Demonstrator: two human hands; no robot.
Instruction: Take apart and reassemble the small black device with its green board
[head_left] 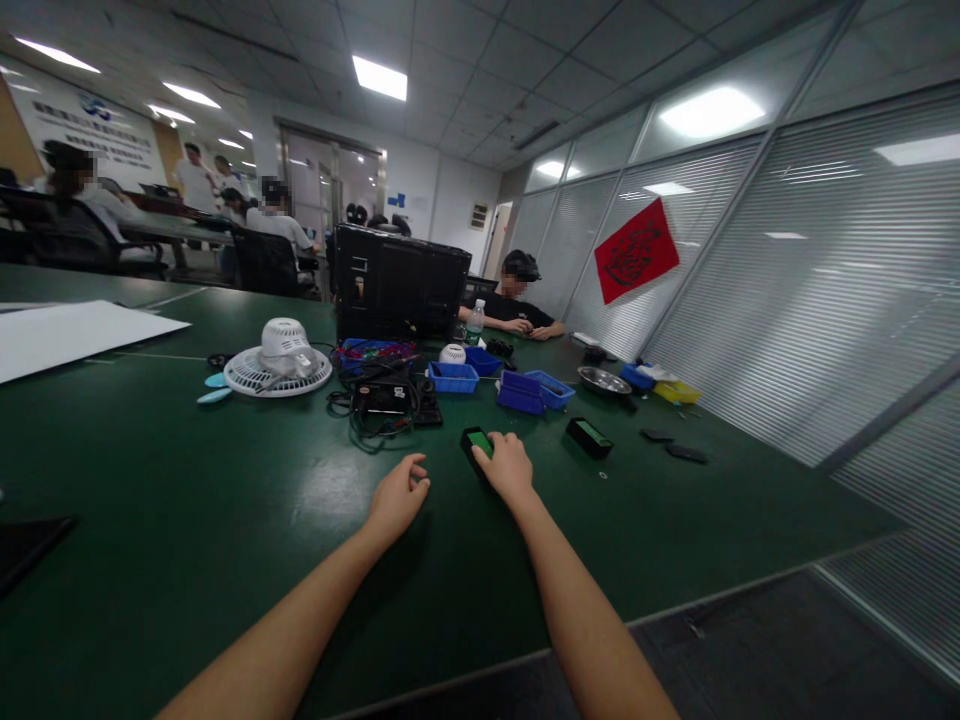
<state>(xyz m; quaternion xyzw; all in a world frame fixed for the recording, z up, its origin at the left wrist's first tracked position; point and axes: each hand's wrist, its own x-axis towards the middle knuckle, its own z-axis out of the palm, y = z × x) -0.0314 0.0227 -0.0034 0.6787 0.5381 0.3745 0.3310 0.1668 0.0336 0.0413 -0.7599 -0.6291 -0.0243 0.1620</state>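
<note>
A small black open case (469, 442) with a flat green piece inside, perhaps a circuit board, sits on the green table. My right hand (510, 465) lies over its right side, thumb on the green part and fingers across the far edge. Part of the case is hidden under that hand. To the left, my left hand (400, 492) is just over the tabletop with loosely bent fingers, thumb apart, holding nothing. A similar black case (589, 438) with a green inside stands to the right of my right hand, and a small pale ring (603, 475) lies near it.
Blue bins (453, 378), a tangle of cables with a black device (381, 398), and a white fan part (277, 370) stand beyond my hands. Behind them rises a black monitor-like panel (401, 285). Flat black pieces (685, 453) and a metal dish (604, 380) lie right. Another person (517, 300) sits across.
</note>
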